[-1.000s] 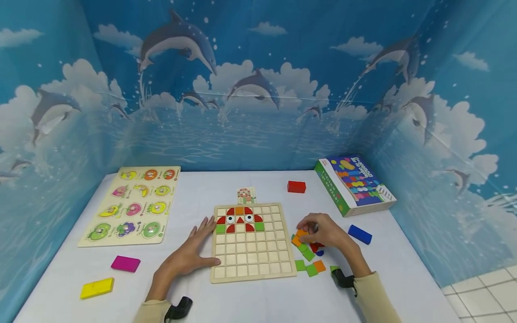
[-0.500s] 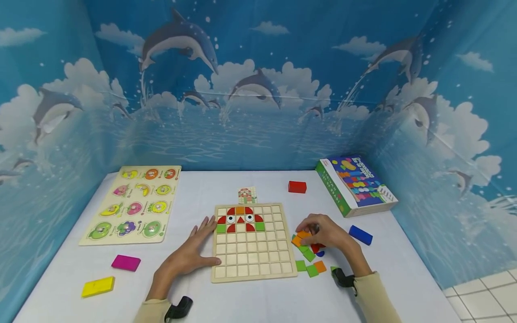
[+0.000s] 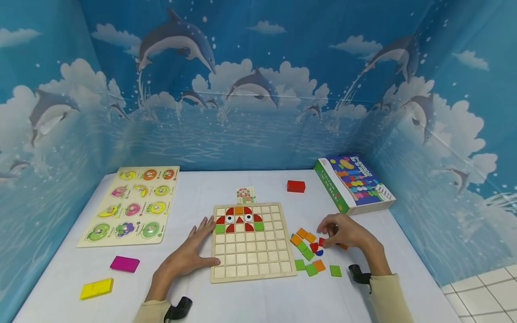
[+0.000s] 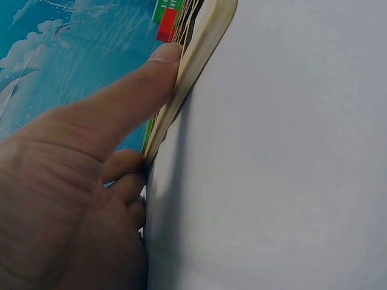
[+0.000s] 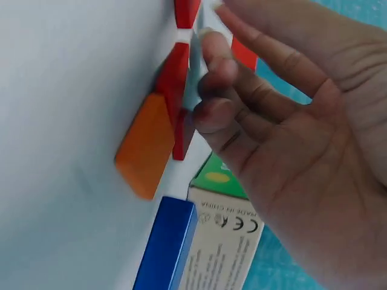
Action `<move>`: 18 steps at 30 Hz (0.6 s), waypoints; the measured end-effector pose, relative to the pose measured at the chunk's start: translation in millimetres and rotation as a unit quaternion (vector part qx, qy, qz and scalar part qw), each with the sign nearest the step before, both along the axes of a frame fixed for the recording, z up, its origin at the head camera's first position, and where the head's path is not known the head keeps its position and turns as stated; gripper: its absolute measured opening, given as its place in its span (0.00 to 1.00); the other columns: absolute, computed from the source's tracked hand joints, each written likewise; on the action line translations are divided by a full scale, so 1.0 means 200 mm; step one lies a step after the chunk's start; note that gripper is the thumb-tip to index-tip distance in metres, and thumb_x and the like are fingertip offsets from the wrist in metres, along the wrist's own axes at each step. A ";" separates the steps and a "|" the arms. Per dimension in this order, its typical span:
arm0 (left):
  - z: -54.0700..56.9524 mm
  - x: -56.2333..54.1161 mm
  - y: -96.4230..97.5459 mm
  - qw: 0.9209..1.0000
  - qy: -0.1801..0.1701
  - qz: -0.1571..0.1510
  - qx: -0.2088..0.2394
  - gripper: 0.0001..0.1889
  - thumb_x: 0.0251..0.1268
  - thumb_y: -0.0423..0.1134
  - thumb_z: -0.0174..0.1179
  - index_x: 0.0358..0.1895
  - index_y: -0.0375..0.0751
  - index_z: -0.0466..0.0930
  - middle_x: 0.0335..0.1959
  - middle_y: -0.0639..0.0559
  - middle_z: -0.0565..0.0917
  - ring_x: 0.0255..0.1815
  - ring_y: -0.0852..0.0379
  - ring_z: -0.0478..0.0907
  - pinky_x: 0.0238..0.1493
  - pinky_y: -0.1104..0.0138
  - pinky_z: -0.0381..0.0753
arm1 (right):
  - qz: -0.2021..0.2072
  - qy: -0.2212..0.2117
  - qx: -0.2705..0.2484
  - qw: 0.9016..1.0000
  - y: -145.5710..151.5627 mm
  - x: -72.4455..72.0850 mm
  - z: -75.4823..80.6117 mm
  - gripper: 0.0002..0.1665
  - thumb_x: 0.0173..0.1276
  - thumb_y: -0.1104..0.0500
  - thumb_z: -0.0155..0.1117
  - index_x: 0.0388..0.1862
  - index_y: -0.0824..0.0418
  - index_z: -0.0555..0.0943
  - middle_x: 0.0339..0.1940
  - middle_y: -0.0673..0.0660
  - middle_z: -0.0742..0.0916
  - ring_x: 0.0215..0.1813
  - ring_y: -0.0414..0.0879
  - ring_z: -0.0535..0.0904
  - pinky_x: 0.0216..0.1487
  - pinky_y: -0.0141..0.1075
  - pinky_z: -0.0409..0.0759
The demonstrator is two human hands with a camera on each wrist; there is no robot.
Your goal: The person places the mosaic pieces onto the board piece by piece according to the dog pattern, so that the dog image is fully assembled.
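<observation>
My left hand (image 3: pixel 187 255) rests along the left side of a wooden grid board (image 3: pixel 253 278), fingers spread and thumb at its edge. In the left wrist view, the thumb (image 4: pixel 130 96) touches the board's rim. Red, orange and green tiles with two eye pieces form part of a face in the board's upper rows. Right of it, my right hand (image 3: pixel 348 232) hovers with loosely bent fingers over the loose tiles, thumb near a red piece (image 3: pixel 322 242). In the right wrist view its fingertips are beside red pieces (image 5: pixel 175 81) and an orange tile (image 5: pixel 146 148).
A small picture card (image 3: pixel 246 195) lies behind the board. Around stand a red block (image 3: pixel 296 186), blue block (image 5: pixel 163 248), game box (image 3: pixel 355 185), magenta block (image 3: pixel 124 264) and yellow block (image 3: pixel 96 288). A fruit puzzle board (image 3: pixel 133 206) lies at left; several green tiles (image 3: pixel 335 271) are scattered in front.
My right hand has moved right, off the orange tiles and over the red pieces, uncovering the tiles and a green one in front. My left hand has stayed on the board.
</observation>
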State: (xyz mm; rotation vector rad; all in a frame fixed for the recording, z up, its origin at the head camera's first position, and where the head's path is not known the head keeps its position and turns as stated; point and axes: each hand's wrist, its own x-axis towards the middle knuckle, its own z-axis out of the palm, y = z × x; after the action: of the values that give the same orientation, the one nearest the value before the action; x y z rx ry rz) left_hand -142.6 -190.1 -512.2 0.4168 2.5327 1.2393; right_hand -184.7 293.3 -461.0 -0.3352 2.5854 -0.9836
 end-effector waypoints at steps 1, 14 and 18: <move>0.00 0.00 0.00 1.000 -0.001 0.000 0.000 0.62 0.56 0.45 0.84 0.89 0.45 0.51 0.91 0.45 0.42 0.91 0.43 0.32 0.90 0.45 0.30 | 0.000 0.001 0.002 1.000 0.01 0.00 -0.01 0.16 0.59 0.65 0.86 0.45 0.61 0.90 0.32 0.56 0.83 0.36 0.48 0.76 0.32 0.30 0.80; -0.01 0.00 0.00 1.000 -0.001 0.006 0.004 0.62 0.55 0.44 0.84 0.89 0.45 0.52 0.91 0.46 0.43 0.91 0.44 0.33 0.90 0.46 0.31 | 0.025 0.064 -0.007 0.998 -0.05 -0.05 -0.03 0.10 0.63 0.63 0.84 0.39 0.59 0.89 0.27 0.49 0.83 0.34 0.47 0.77 0.33 0.28 0.80; 0.00 0.00 0.00 1.000 0.001 0.001 0.003 0.62 0.55 0.45 0.84 0.89 0.44 0.52 0.91 0.46 0.43 0.91 0.44 0.33 0.90 0.46 0.31 | 0.036 0.105 -0.045 0.993 -0.14 -0.03 -0.01 0.09 0.67 0.64 0.81 0.45 0.61 0.92 0.31 0.48 0.88 0.34 0.44 0.80 0.36 0.27 0.83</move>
State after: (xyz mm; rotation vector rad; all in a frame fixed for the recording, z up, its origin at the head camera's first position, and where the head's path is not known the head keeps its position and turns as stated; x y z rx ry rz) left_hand -142.6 -189.7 -511.8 0.4161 2.5329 1.2481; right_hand -190.6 264.9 -463.8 -0.5810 2.6976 -1.0945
